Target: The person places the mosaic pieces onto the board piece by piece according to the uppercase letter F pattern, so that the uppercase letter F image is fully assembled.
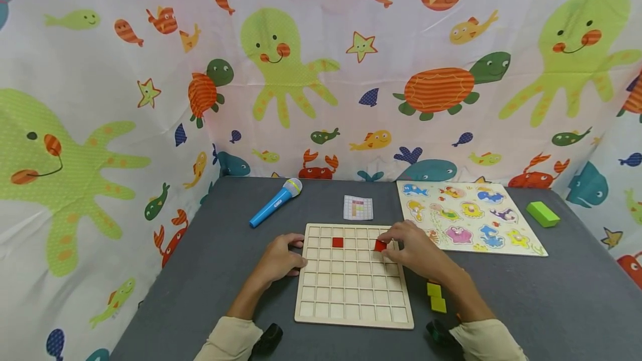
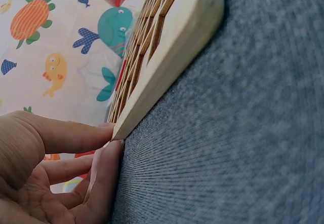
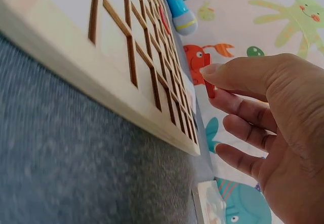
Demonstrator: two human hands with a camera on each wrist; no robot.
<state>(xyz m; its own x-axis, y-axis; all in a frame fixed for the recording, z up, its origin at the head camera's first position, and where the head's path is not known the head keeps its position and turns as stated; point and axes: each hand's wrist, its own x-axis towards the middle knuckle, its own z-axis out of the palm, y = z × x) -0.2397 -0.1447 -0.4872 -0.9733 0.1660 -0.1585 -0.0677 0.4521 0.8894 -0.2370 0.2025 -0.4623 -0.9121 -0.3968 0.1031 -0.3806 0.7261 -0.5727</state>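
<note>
A light wooden grid board (image 1: 354,277) lies on the grey table in front of me. My left hand (image 1: 278,261) grips its left edge, thumb and fingertips meeting at the wood in the left wrist view. Between thumb and fingers, my right hand (image 1: 418,249) pinches a red square tile (image 3: 208,76). That tile is held on edge just above the board in the right wrist view; from the head it overlaps the upper right cells. Another red square tile (image 1: 337,242) lies in a cell of the board's upper part, left of centre.
Yellow square tiles (image 1: 438,305) lie right of the board, by my right forearm. Behind the board are a small printed grid card (image 1: 358,208) and a blue toy microphone (image 1: 277,203). A sea-animal puzzle board (image 1: 471,222) and a green block (image 1: 543,214) are at the right.
</note>
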